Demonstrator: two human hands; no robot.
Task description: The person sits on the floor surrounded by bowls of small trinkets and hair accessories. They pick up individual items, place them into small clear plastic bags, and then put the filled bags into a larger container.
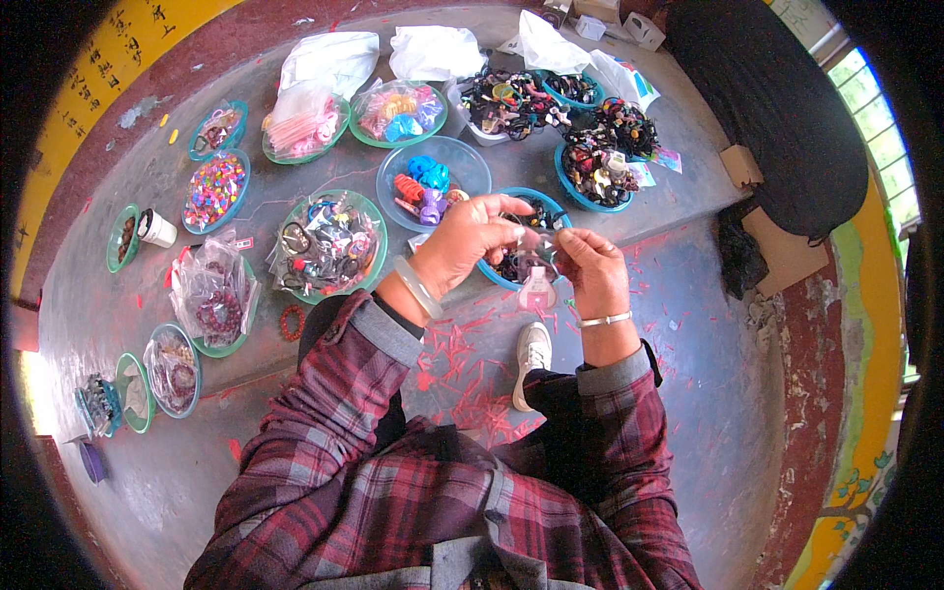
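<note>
Both hands are raised in front of me, above the floor, with their fingertips close together. A small clear plastic packet with a pink card (537, 289) hangs between them. My left hand (458, 246) has thumb and forefinger at the top of the packet, palm turned down, a pale bangle on its wrist. My right hand (597, 275) pinches the packet's upper right side. Something thin and dark shows by the fingertips, too small to make out. Right behind the hands stands a blue basin of dark hair ties (528, 211), partly hidden by them.
Around me stand a clear basin with bright coiled pieces (433, 182), a green basin of packaged hair ties (327, 246), a basin of colourful beads (216, 192) and several more basins. Red scraps (462, 369) litter the floor by my shoe (533, 354). Black cloth (777, 108) covers something at right.
</note>
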